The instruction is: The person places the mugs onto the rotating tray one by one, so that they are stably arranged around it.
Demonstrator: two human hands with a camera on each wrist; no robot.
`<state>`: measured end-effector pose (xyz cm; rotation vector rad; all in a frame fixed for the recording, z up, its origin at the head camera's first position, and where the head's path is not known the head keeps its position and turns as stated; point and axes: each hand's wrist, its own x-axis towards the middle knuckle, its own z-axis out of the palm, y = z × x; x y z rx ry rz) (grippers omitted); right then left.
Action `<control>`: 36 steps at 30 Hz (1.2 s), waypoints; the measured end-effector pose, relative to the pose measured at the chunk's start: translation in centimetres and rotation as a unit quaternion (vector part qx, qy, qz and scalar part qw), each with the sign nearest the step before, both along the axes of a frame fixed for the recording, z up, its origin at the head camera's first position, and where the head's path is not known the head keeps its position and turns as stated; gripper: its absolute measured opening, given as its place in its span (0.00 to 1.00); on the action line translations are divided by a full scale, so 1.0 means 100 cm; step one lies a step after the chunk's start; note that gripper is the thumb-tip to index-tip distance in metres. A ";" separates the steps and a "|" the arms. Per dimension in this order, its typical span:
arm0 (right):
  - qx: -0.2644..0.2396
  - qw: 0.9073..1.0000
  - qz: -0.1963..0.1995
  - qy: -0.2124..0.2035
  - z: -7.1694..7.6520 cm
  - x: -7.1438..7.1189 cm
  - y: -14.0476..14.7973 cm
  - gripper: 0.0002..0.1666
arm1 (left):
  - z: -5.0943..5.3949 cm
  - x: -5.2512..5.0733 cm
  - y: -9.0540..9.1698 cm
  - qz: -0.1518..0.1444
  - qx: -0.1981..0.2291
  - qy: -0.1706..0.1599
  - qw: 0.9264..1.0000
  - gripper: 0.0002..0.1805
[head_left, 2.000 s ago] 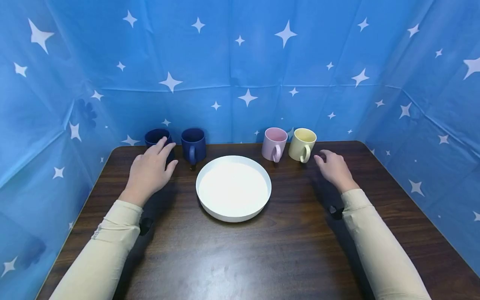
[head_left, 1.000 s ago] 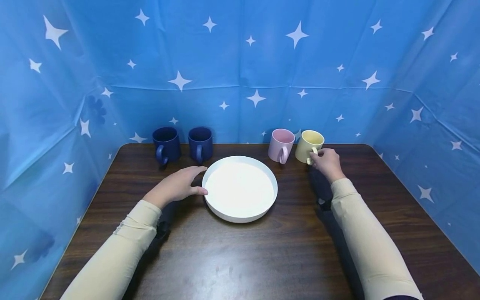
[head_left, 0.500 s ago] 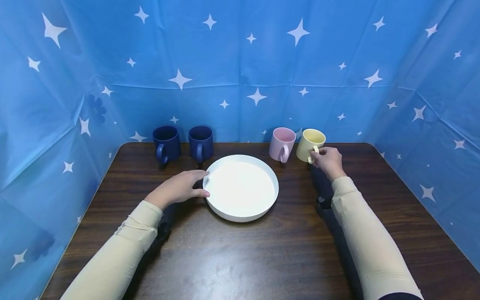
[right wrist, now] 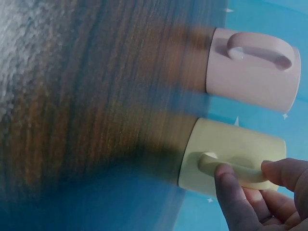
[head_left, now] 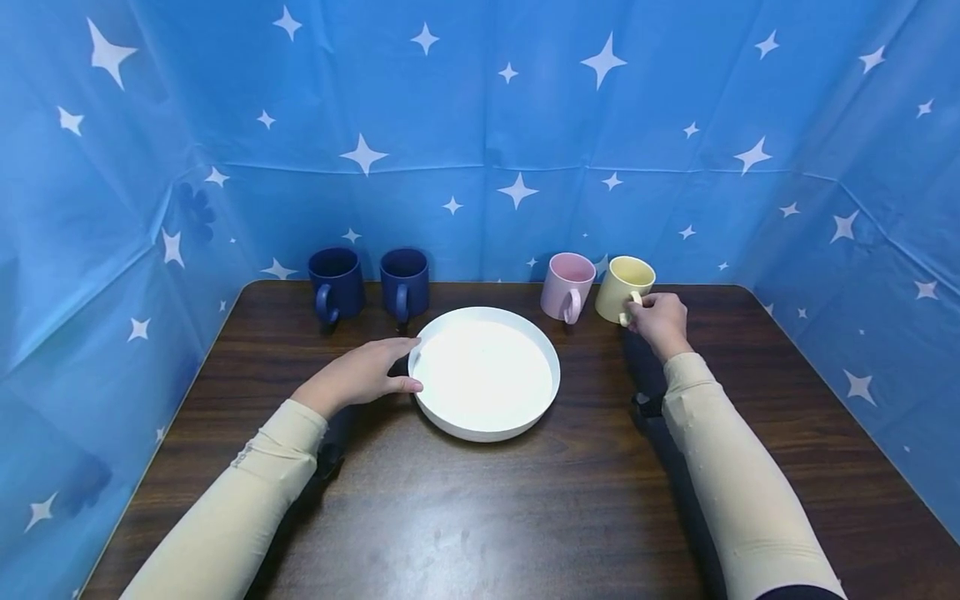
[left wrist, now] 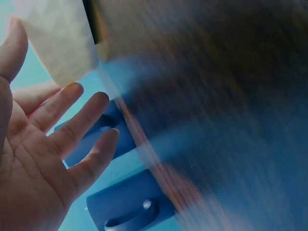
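Instead of reaching across the leftmost navy mug [head_left: 343,285] as two seconds ago, the left hand [head_left: 356,379] is now touching the left side of the round white tray [head_left: 486,375]. The right hand [head_left: 662,322], earlier apart from the yellow mug [head_left: 618,293], is pinching its handle [right wrist: 245,173].

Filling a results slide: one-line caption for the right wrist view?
The right hand pinches a yellow mug by its handle, beside a pink mug on a wooden table.

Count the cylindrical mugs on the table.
4, left to right along the back: navy blue mug, second navy blue mug, pale pink mug, pale yellow mug. None seems hidden.
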<state>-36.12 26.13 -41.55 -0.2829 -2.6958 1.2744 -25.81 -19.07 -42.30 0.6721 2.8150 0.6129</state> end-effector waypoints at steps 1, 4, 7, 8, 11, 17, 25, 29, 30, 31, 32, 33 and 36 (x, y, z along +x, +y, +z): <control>0.003 1.000 -0.002 0.001 0.000 0.000 0.000 0.17 | 0.000 0.000 0.000 0.000 0.002 0.000 1.000 0.44; 0.011 1.000 -0.006 0.002 0.000 0.000 0.001 0.17 | 0.001 0.001 0.001 0.001 0.007 -0.001 1.000 0.44; 0.012 1.000 -0.012 -0.001 0.000 0.002 0.001 0.16 | 0.001 0.002 0.001 0.000 0.011 -0.003 1.000 0.43; 0.012 1.000 -0.014 -0.001 0.000 0.003 0.001 0.16 | 0.001 0.002 0.001 -0.001 0.013 -0.004 1.000 0.43; 0.010 1.000 -0.019 -0.001 0.000 0.004 0.001 0.16 | -0.001 0.002 0.001 -0.002 0.016 -0.005 1.000 0.43; 0.012 1.000 -0.020 0.006 -0.001 0.007 0.006 0.16 | -0.005 0.001 0.001 0.001 0.011 -0.008 1.000 0.44; 0.020 1.000 -0.020 0.011 0.000 0.011 0.011 0.16 | -0.006 0.003 0.001 0.001 0.018 -0.008 1.000 0.43; 0.027 0.999 -0.019 0.022 0.003 0.014 0.013 0.16 | -0.005 0.004 0.001 -0.002 0.017 -0.007 1.000 0.43; 0.027 0.999 -0.018 0.028 0.004 0.014 0.014 0.16 | -0.005 0.004 0.001 0.001 0.017 -0.010 1.000 0.43; 0.027 0.999 -0.016 0.034 0.005 0.014 0.015 0.16 | -0.005 0.004 0.001 0.003 0.016 -0.011 1.000 0.43; 0.028 0.999 -0.015 0.039 0.006 0.015 0.016 0.16 | -0.005 0.004 0.001 0.005 0.015 -0.012 1.000 0.43; 0.028 0.999 -0.013 0.043 0.007 0.015 0.016 0.16 | -0.006 0.003 0.001 0.005 0.014 -0.012 1.000 0.44; 0.026 0.998 -0.012 0.049 0.010 0.017 0.018 0.16 | -0.006 0.003 0.001 0.010 0.014 -0.015 1.000 0.44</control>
